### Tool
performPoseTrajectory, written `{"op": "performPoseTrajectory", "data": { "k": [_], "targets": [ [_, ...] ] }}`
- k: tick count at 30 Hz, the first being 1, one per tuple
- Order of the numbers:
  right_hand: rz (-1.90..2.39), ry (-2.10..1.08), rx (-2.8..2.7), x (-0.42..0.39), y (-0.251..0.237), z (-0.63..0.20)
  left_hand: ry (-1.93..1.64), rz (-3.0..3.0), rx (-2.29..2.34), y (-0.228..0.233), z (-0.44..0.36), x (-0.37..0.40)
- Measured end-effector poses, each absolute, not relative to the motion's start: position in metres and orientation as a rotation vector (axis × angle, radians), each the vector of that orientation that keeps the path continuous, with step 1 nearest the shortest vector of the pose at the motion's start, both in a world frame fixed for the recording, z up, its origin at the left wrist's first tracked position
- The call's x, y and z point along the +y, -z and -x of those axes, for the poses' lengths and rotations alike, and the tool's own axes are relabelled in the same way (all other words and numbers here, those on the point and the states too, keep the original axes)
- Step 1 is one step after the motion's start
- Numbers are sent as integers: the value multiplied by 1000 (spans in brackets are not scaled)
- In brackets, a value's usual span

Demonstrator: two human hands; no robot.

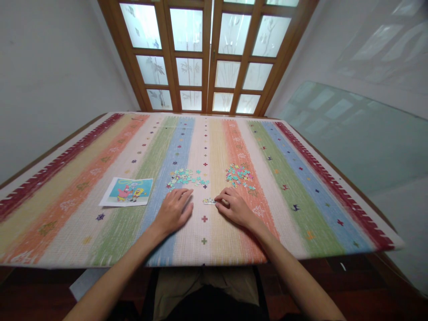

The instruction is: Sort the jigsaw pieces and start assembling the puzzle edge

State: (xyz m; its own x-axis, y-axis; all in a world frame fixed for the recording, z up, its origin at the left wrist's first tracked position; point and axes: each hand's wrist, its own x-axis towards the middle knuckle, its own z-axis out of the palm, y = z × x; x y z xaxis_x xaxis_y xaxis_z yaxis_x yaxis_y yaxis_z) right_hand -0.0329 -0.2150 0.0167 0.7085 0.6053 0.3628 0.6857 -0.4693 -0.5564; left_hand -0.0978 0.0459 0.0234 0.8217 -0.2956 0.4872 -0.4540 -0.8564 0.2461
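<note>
A short strip of joined jigsaw pieces (pixel 208 201) lies on the striped tablecloth in front of me. My right hand (pixel 233 206) is at the strip's right end, thumb and forefinger pinched together on a jigsaw piece that they mostly cover. My left hand (pixel 174 209) rests on the cloth left of the strip, fingers spread and holding nothing. Just beyond its fingertips is a loose pile of mostly turquoise jigsaw pieces (pixel 182 176). A second pile of pieces (pixel 238 174), with more pink and yellow among the turquoise, lies beyond my right hand.
A printed cartoon picture (pixel 129 192) lies on the tablecloth (pixel 110 236) to the left of my left hand. The table's near edge runs just before my lap. Wooden doors with glass panes (pixel 190 73) stand behind the table, and a glass panel (pixel 347 133) leans at the right wall.
</note>
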Motion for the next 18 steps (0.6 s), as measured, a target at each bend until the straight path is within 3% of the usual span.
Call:
{"op": "performPoseTrajectory", "data": {
  "k": [10,18],
  "targets": [
    [2175,114,-918,-215,-15,34,-626,-2685,2,-19,105,88],
    [2176,121,-889,-213,-12,35,-605,-2595,122,-12,105,91]
  ]
}}
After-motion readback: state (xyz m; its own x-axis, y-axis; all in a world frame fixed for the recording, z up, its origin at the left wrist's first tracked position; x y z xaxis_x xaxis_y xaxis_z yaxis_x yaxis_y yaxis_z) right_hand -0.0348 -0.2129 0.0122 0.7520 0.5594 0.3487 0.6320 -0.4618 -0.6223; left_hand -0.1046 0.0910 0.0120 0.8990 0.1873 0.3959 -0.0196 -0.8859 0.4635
